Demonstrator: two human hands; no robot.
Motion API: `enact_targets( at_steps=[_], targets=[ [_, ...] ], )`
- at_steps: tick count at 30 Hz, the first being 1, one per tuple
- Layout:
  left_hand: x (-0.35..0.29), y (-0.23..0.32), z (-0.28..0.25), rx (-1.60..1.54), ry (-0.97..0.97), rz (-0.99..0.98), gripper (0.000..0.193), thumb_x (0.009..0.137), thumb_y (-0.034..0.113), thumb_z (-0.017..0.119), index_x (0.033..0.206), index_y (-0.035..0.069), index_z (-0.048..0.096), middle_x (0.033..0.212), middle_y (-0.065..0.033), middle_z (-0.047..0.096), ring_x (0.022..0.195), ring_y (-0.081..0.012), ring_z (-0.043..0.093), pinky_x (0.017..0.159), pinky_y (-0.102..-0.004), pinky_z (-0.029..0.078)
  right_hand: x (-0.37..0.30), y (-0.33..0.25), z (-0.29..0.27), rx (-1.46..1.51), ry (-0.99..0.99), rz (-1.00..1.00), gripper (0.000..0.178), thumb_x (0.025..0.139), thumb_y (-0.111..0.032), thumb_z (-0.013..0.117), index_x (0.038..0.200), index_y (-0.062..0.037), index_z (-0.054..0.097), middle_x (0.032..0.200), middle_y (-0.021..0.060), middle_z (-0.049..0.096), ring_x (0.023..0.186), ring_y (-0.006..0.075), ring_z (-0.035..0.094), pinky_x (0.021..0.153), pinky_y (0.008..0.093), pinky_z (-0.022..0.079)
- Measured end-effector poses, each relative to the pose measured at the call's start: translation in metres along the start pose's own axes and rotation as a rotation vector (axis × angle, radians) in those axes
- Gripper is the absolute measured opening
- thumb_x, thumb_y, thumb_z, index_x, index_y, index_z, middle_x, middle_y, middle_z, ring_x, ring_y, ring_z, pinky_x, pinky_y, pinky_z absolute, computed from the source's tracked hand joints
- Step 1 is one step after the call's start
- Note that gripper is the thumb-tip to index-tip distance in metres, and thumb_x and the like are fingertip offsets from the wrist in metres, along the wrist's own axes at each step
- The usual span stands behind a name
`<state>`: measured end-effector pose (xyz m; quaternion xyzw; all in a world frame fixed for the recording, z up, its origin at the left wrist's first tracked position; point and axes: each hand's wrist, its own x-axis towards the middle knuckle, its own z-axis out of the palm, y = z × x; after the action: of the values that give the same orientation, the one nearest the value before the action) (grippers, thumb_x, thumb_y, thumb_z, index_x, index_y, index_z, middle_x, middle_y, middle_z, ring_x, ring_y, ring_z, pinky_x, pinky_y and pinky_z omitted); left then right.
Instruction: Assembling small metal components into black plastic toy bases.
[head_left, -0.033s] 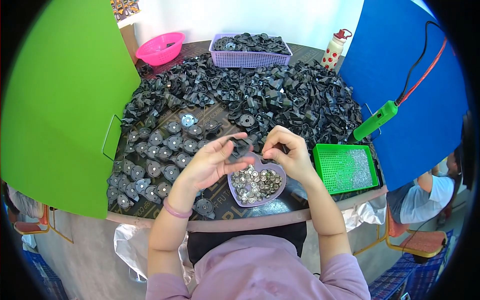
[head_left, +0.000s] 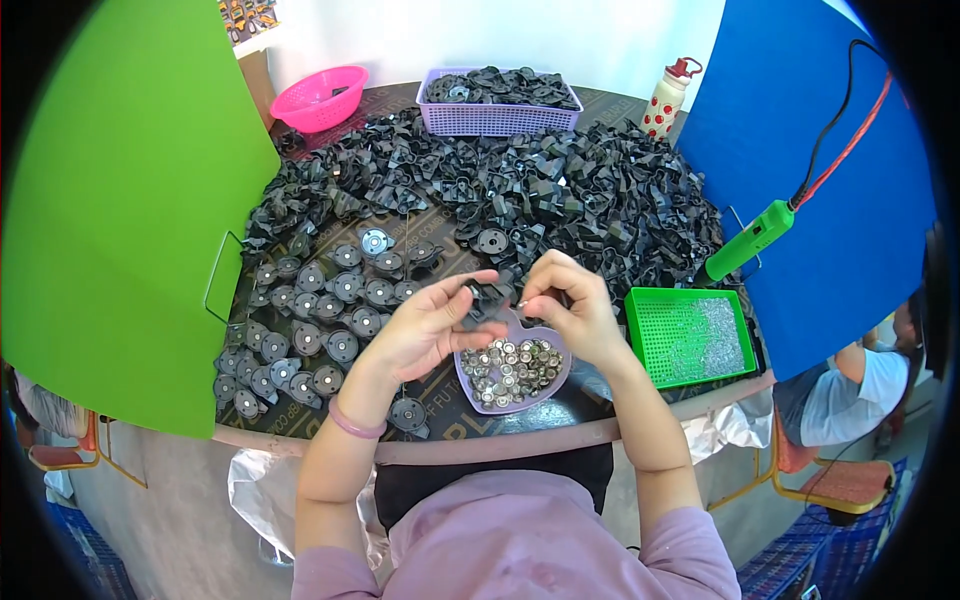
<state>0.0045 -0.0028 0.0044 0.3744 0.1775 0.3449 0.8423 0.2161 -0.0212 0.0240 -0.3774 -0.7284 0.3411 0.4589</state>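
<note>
My left hand (head_left: 432,325) grips a black plastic part (head_left: 488,298) between thumb and fingers, above the far edge of a purple heart-shaped bowl (head_left: 463,385). Small round silver metal pieces (head_left: 510,375) fill much of that bowl. Close on the right, my right hand (head_left: 570,305) is pinched on a tiny shiny piece (head_left: 522,303), too small to name exactly. Its fingertips are just beside the black part. To the left lie several black parts with round grey discs (head_left: 308,338), set out in loose rows.
A large heap of black plastic parts (head_left: 590,190) covers the far table. Behind it stand a purple basket (head_left: 500,122), a pink basket (head_left: 320,100) and a bottle (head_left: 665,100). At right are a green tray of small silver bits (head_left: 665,375) and a hanging green electric screwdriver (head_left: 750,242).
The black part in my left hand has turned a little and looks sharper. A shiny tip now shows at my right fingertips. Both hands stay almost in place.
</note>
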Motion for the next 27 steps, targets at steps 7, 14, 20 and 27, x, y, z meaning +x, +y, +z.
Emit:
enact_targets(
  at_steps=[7, 14, 20, 27],
  targets=[
    [0.004, -0.010, 0.010, 0.039, 0.011, -0.047, 0.043, 0.090, 0.024, 0.054, 0.124, 0.002, 0.040, 0.108, -0.0115, 0.055, 0.089, -0.0238, 0.064, 0.072, -0.0280, 0.056, -0.001, -0.007, 0.007, 0.025, -0.007, -0.011, 0.011, 0.079, -0.010, 0.065, 0.076, -0.0010, 0.059, 0.076, 0.0012, 0.048, 0.064, 0.0084, 0.044, 0.056, 0.0219, 0.035],
    [0.003, 0.001, -0.005, 0.042, 0.100, 0.085, 0.044, 0.090, 0.024, 0.051, 0.127, 0.003, 0.040, 0.077, -0.0011, 0.053, 0.086, -0.0241, 0.064, 0.072, -0.0264, 0.056, -0.003, -0.002, -0.007, -0.036, -0.207, -0.094, 0.008, 0.077, -0.008, 0.066, 0.076, -0.0012, 0.063, 0.072, 0.0032, 0.054, 0.065, 0.0118, 0.050, 0.057, 0.0244, 0.038],
    [0.002, -0.002, -0.002, 0.024, 0.041, 0.003, 0.046, 0.092, 0.025, 0.049, 0.129, 0.000, 0.038, 0.105, -0.0150, 0.060, 0.087, -0.0267, 0.065, 0.072, -0.0285, 0.056, -0.003, -0.007, -0.011, 0.009, -0.256, 0.100, 0.006, 0.076, -0.005, 0.067, 0.079, -0.0013, 0.065, 0.074, 0.0030, 0.058, 0.067, 0.0088, 0.052, 0.058, 0.0219, 0.039],
    [0.002, -0.008, 0.006, 0.081, -0.004, -0.065, 0.045, 0.091, 0.027, 0.050, 0.126, 0.000, 0.042, 0.107, -0.0080, 0.057, 0.090, -0.0258, 0.063, 0.076, -0.0301, 0.055, 0.002, 0.001, 0.011, -0.028, -0.001, -0.030, 0.011, 0.076, -0.010, 0.069, 0.079, -0.0015, 0.063, 0.077, 0.0003, 0.046, 0.063, 0.0072, 0.040, 0.054, 0.0215, 0.033]
  ],
)
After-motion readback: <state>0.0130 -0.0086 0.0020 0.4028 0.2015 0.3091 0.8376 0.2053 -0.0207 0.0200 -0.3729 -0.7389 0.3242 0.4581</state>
